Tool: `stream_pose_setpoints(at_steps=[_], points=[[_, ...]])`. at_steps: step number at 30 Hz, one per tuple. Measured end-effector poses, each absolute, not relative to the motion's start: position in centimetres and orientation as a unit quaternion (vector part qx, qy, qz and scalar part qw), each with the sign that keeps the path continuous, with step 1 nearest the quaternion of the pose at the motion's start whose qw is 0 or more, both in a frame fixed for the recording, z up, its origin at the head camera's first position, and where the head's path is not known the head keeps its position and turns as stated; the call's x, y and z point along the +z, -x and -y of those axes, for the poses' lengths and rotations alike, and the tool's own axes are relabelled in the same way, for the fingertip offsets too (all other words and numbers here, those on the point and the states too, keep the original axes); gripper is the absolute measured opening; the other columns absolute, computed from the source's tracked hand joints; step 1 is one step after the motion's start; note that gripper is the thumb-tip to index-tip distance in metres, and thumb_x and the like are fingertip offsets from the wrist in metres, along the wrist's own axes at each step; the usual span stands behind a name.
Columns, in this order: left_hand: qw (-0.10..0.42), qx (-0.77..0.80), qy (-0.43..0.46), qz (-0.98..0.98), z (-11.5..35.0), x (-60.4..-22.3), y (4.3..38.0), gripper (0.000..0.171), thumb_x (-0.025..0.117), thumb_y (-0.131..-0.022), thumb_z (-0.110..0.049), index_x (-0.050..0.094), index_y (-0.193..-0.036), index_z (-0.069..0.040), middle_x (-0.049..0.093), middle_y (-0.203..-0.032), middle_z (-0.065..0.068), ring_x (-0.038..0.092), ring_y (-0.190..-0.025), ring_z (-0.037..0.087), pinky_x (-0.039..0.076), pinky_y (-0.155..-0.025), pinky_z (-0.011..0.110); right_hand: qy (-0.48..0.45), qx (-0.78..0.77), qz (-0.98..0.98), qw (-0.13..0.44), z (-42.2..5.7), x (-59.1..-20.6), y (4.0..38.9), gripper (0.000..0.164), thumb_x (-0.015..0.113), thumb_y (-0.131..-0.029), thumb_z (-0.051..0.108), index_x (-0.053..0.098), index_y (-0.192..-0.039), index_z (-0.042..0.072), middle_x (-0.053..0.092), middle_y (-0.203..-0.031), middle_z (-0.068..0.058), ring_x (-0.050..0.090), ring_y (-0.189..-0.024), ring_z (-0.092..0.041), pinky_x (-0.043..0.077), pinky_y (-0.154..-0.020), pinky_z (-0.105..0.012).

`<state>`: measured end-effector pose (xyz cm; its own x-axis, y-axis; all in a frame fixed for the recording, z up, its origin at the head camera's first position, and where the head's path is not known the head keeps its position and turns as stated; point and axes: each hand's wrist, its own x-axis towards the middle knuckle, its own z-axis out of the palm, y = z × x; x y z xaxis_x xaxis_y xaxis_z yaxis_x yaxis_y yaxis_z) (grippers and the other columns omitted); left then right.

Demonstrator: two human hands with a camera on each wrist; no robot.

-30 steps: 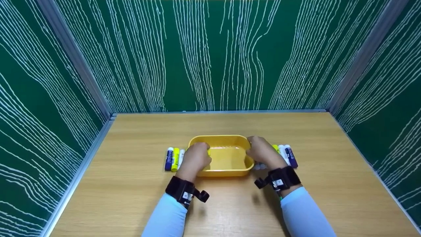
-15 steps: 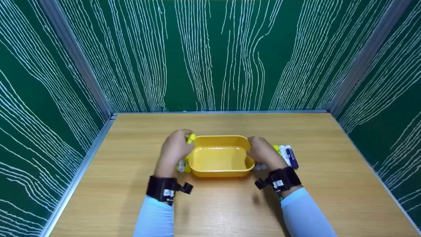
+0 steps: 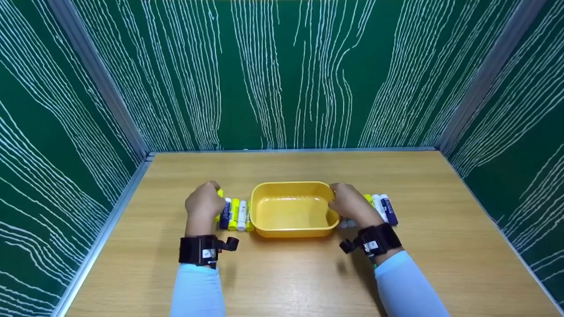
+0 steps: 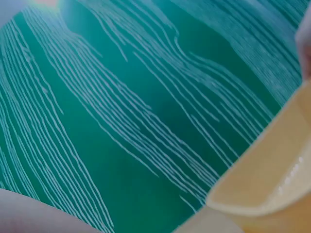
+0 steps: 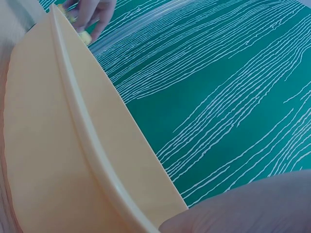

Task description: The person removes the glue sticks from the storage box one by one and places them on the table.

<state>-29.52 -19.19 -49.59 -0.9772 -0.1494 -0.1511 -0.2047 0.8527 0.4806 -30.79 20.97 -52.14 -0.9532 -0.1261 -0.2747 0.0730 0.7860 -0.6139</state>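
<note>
A yellow plastic tub stands on the table with nothing in it. My right hand grips its right rim; in the right wrist view the thumb lies at the tub's edge. At the left end of a row of glue sticks, my left hand holds a yellow glue stick, mostly hidden by the hand. Beside it lie a navy glue stick, a yellow one, a white one and another yellow one against the tub. The left wrist view shows the tub's corner.
Right of the tub lie more glue sticks: a yellow one, a white one and a navy one. Others are partly hidden under the right hand. Green panels with white lines enclose the wooden table at the back and sides.
My left hand has moved left, from over the tub to the row's left end, carrying the yellow glue stick. My right hand has stayed on the rim.
</note>
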Motion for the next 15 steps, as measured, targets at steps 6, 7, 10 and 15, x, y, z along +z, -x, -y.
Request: stream_pose_setpoints(at_steps=[6,7,10,15], points=[[0.072,0.230,0.115,-0.964,19.4,-51.0,29.9,0.055,0.070,-0.105,-0.013,0.061,-0.159,-0.004,0.070,-0.152,0.024,0.070,-0.134,0.043,0.057,-0.109,0.058,0.031,-0.319,-0.937,0.139,-21.0,-52.3,30.8,0.049,0.064,-0.101,-0.003,0.067,-0.150,-0.001,0.076,-0.128,-0.019,0.074,-0.094,-0.026,0.061,-0.075,-0.030],[0.075,0.229,0.116,-0.964,19.4,-51.2,29.9,0.055,0.070,-0.105,-0.013,0.061,-0.159,-0.004,0.071,-0.151,0.024,0.070,-0.133,0.043,0.057,-0.108,0.057,0.034,-0.315,-0.939,0.136,-21.0,-52.3,30.8,0.049,0.064,-0.101,-0.003,0.067,-0.150,-0.001,0.076,-0.128,-0.019,0.073,-0.094,-0.026,0.060,-0.076,-0.030],[0.081,0.230,0.113,-0.963,19.4,-51.7,30.1,0.053,0.067,-0.106,-0.012,0.061,-0.158,-0.003,0.071,-0.149,0.024,0.071,-0.131,0.042,0.058,-0.105,0.055,0.040,-0.303,-0.944,0.127,-21.1,-52.4,30.8,0.049,0.063,-0.101,-0.002,0.066,-0.150,-0.002,0.076,-0.128,-0.019,0.072,-0.096,-0.026,0.058,-0.077,-0.030],[0.086,0.232,0.106,-0.963,19.5,-52.0,30.1,0.053,0.065,-0.106,-0.011,0.061,-0.159,-0.003,0.072,-0.149,0.023,0.071,-0.131,0.041,0.058,-0.106,0.056,0.032,-0.301,-0.944,0.133,-21.1,-52.3,30.8,0.051,0.063,-0.102,0.000,0.065,-0.153,-0.001,0.075,-0.131,-0.019,0.072,-0.099,-0.027,0.058,-0.078,-0.030]])
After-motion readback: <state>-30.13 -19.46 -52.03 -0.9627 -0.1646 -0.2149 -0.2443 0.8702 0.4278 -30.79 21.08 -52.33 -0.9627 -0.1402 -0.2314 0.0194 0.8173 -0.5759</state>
